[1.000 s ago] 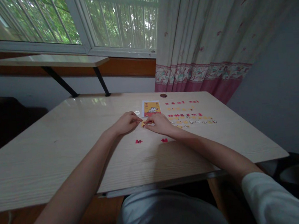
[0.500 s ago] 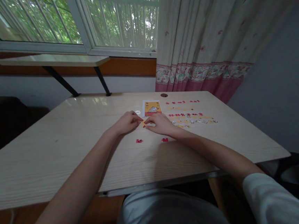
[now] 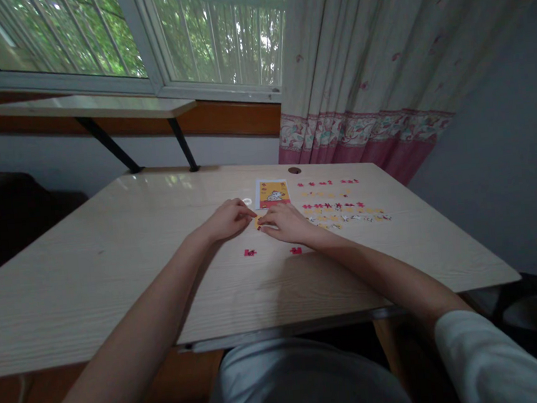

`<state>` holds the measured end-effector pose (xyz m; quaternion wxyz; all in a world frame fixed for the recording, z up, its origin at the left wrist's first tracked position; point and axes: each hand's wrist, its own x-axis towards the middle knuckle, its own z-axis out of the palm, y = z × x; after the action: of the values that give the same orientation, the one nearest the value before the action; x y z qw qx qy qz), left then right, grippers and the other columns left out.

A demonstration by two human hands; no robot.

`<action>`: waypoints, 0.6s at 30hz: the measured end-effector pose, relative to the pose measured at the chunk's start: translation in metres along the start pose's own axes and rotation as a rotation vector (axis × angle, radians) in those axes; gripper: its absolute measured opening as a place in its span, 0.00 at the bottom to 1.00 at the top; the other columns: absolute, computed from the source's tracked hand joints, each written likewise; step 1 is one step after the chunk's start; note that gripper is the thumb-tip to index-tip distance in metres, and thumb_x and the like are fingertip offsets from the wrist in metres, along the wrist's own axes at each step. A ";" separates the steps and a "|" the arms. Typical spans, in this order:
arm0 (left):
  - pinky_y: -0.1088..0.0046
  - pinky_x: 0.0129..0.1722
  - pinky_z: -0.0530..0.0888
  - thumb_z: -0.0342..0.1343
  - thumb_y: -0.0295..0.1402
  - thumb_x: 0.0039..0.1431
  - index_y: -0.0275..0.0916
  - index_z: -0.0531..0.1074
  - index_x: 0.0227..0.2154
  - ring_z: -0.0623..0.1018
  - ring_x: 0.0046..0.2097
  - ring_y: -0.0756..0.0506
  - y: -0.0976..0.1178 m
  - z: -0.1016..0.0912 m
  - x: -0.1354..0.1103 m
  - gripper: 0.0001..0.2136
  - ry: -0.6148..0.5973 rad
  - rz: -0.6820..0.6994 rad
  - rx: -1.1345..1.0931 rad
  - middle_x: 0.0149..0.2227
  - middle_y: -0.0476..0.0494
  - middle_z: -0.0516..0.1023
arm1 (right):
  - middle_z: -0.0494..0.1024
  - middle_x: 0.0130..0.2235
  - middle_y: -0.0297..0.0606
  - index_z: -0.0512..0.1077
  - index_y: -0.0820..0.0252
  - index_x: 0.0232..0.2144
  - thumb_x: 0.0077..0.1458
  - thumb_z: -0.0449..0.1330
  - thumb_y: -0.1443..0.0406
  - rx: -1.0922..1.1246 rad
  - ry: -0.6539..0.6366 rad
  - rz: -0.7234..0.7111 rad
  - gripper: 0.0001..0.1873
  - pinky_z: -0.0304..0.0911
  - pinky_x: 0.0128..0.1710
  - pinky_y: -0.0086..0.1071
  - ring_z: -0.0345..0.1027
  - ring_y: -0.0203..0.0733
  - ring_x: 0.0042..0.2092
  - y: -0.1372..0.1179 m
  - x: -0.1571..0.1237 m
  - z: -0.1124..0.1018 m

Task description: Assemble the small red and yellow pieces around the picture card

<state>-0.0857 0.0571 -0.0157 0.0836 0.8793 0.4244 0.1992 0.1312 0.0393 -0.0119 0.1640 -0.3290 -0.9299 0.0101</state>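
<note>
My left hand (image 3: 226, 221) and my right hand (image 3: 285, 222) meet fingertip to fingertip on the pale wooden table (image 3: 114, 259). Both are closed in a pinch on small yellow puzzle pieces (image 3: 257, 222) lying between them. Just behind the hands lies a small orange picture card (image 3: 272, 193). Two red puzzle pieces rest nearer to me, one (image 3: 250, 252) below the left hand and one (image 3: 296, 250) beside my right wrist.
Rows of several red, yellow and white puzzle pieces (image 3: 339, 211) lie to the right of the hands. A small white ring (image 3: 247, 201) sits left of the card. A patterned curtain (image 3: 355, 62) and a window (image 3: 141, 37) stand behind the table.
The hands stay together over the same yellow pieces; my right fingers have shifted slightly. Nothing else has moved.
</note>
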 end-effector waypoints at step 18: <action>0.67 0.43 0.69 0.50 0.31 0.58 0.38 0.79 0.39 0.73 0.40 0.45 0.001 0.002 0.000 0.13 0.000 0.006 0.096 0.38 0.40 0.74 | 0.76 0.42 0.43 0.75 0.58 0.44 0.63 0.49 0.68 -0.228 -0.083 -0.082 0.16 0.56 0.47 0.39 0.65 0.46 0.47 -0.009 0.002 -0.011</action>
<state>-0.0840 0.0565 -0.0171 0.0407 0.8836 0.4307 0.1790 0.1275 0.0324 0.0005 0.0873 -0.3067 -0.9436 -0.0890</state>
